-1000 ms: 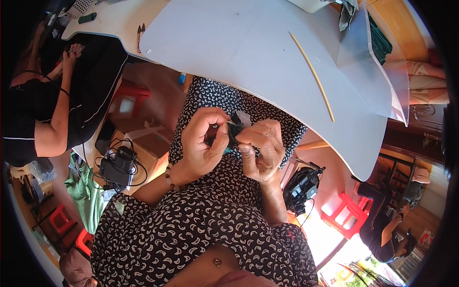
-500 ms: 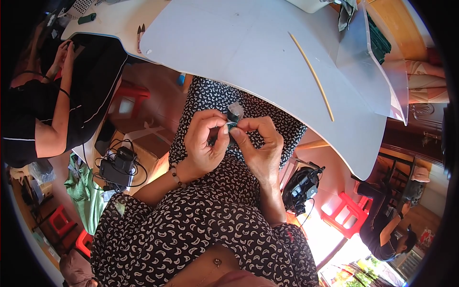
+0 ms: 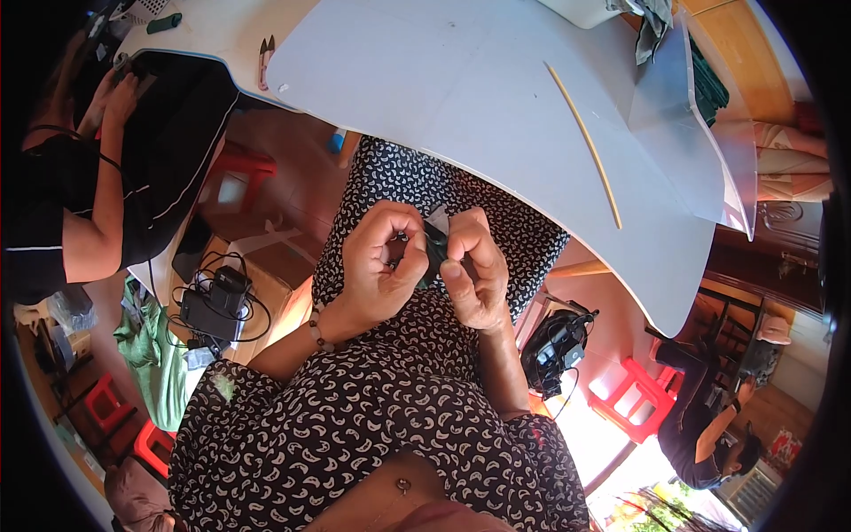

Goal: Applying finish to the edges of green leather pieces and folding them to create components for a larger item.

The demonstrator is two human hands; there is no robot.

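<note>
Above my lap, just short of the table edge, my two hands are close together around a small dark green piece, seemingly cloth (image 3: 434,241), with a pale, crinkled bit at its upper end. My left hand (image 3: 383,262) pinches its left side between thumb and forefinger. On the other side, my right hand (image 3: 479,279) has thumb and forefinger bent together beside the piece. What those right fingertips grip is too small to make out. The lower part of the piece is partly lost against the black-and-white patterned cloth (image 3: 390,164) on my lap.
A thin yellowish stick (image 3: 585,146) lies on the grey-white table (image 3: 425,80). To the left are a box with black adapters and cables (image 3: 217,297) and a seated co-worker (image 3: 97,195). A black bag-like item (image 3: 558,350) and a red stool (image 3: 634,403) are at right.
My right hand has turned, its thumb dropping lower and away from the left fingertips. The dark green piece now shows more between the hands. My left hand keeps its pinch.
</note>
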